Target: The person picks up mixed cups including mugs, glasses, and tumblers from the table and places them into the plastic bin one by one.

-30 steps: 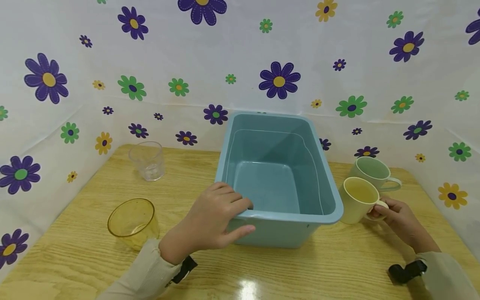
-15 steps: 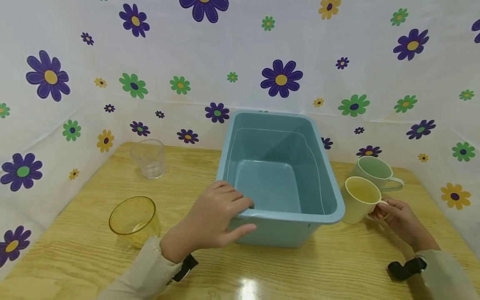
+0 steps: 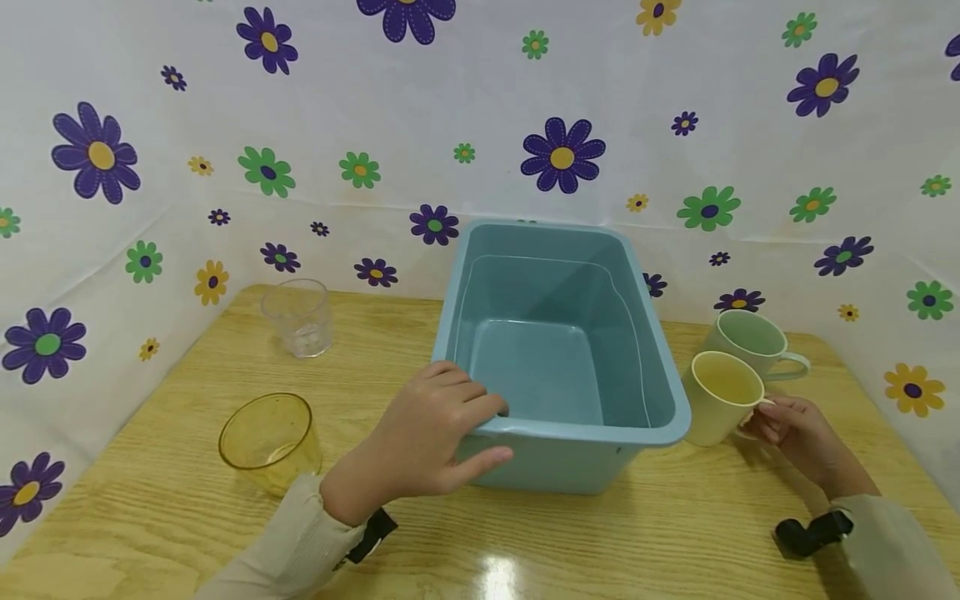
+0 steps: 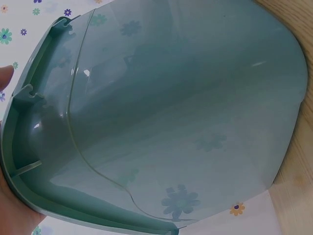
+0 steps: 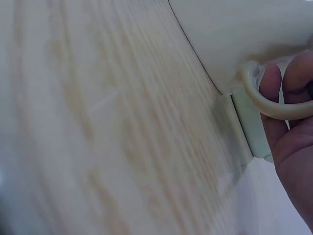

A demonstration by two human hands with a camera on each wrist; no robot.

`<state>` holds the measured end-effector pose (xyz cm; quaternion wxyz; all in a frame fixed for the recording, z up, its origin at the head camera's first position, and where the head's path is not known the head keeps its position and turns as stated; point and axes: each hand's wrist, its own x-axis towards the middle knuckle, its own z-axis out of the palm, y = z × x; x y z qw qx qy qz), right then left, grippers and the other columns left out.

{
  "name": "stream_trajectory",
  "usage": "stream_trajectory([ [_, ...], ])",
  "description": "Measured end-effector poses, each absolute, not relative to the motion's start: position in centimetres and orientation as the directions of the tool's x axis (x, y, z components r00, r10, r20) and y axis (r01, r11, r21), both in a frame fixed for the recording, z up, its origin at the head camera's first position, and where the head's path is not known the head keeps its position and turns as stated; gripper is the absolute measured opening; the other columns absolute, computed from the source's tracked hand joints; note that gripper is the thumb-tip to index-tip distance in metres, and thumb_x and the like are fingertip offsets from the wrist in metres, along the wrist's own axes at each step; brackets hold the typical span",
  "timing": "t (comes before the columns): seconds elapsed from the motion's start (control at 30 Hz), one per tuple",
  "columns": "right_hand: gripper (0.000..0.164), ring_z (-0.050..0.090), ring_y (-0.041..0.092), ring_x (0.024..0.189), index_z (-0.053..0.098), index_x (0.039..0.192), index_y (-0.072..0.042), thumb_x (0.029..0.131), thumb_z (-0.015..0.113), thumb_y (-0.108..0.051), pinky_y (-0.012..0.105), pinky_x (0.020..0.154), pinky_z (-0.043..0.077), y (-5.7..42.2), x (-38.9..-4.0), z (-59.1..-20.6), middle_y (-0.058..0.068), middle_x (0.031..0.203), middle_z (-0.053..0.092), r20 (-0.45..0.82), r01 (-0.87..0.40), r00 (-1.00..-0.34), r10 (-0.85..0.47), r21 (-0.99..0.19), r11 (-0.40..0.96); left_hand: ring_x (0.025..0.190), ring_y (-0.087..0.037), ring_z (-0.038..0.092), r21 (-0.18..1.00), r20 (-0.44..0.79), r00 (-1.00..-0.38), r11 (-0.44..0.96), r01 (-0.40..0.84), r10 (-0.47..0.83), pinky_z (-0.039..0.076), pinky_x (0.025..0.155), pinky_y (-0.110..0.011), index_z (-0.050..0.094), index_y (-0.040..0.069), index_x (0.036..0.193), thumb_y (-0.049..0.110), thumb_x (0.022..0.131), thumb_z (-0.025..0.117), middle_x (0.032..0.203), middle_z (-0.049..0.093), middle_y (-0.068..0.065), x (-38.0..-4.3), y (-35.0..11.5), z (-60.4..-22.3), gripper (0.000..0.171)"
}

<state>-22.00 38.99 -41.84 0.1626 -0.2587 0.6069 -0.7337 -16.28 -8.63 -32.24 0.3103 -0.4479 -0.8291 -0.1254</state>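
A blue plastic basin (image 3: 551, 462) stands in the middle of the table. My left hand (image 3: 427, 437) grips its near rim at the left corner, fingers over the inside and thumb along the outer wall. The left wrist view shows the basin's outer wall (image 4: 186, 117) filling most of the picture. To the right, a pale yellow mug (image 3: 708, 417) stands upright close beside the basin. My right hand (image 3: 810, 437) holds it by the handle (image 5: 276, 111), with fingers through the loop. Behind that mug, partly hidden, stands a pale green mug (image 3: 750, 337), its handle facing right.
On the left stand an amber glass (image 3: 273, 442), near my left sleeve, and a clear glass (image 3: 300, 321) farther back. A white cloth with flowers (image 3: 487, 100) hangs behind the wooden table (image 3: 600, 542) and along its sides.
My right fingers have shifted slightly on the yellow mug's handle, covering more of it. The mug, the basin and my left hand stay where they were; the head view has moved a little.
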Motion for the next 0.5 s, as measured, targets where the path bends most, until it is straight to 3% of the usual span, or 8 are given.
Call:
stream_trajectory([
  [0.2, 0.04, 0.021, 0.023, 0.056, 0.038, 0.068, -0.005, 0.096, 0.012, 0.006, 0.022, 0.08, 0.046, 38.98, -22.04, -41.34, 0.008, 0.061, 0.024, 0.164, -0.076, -0.809, -0.564, -0.981, -0.177, 0.067, -0.01, 0.06, -0.074, 0.63, -0.4, 0.565, 0.822, 0.666, 0.048, 0.079, -0.032, 0.066, 0.017, 0.085, 0.057, 0.097, 0.015, 0.072, 0.065, 0.007, -16.35, -8.55, -32.15, 0.066],
  [0.33, 0.036, 0.018, 0.022, 0.053, 0.028, 0.066, -0.004, 0.095, 0.009, 0.008, 0.023, 0.076, 0.044, 38.92, -22.12, -41.2, 0.007, 0.061, 0.021, 0.173, -0.08, -0.793, -0.585, -0.98, -0.181, 0.066, -0.01, 0.059, -0.071, 0.626, -0.405, 0.566, 0.821, 0.666, 0.048, 0.078, -0.032, 0.066, 0.017, 0.084, 0.058, 0.097, 0.015, 0.071, 0.065, 0.007, -16.4, -8.52, -32.12, 0.067],
  [0.5, 0.036, 0.02, 0.022, 0.057, 0.027, 0.067, -0.004, 0.095, 0.007, 0.009, 0.022, 0.08, 0.048, 38.99, -22.26, -41.26, 0.008, 0.062, 0.022, 0.186, -0.067, -0.781, -0.596, -0.974, -0.217, 0.067, -0.01, 0.06, -0.064, 0.624, -0.409, 0.566, 0.822, 0.665, 0.048, 0.078, -0.032, 0.067, 0.017, 0.084, 0.058, 0.097, 0.015, 0.072, 0.066, 0.006, -16.46, -8.52, -32.16, 0.067],
])
